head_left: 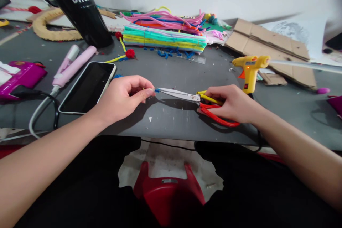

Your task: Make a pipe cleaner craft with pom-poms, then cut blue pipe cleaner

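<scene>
My left hand pinches a short blue piece of fuzzy pipe cleaner between thumb and fingertips; most of it is hidden by the fingers. In my right hand is a pair of scissors with one red and one yellow handle. Its blades look nearly closed, and their tips reach the blue piece. Both hands are above the grey table, near its front edge. Further back, several cut blue bits lie in front of a bundle of turquoise and yellow pipe cleaners.
A phone and a pink hair straightener lie to the left, before a black tumbler. On the right stands a yellow glue gun, by cardboard. Red pompoms sit on yellow stems. Below is a red stool.
</scene>
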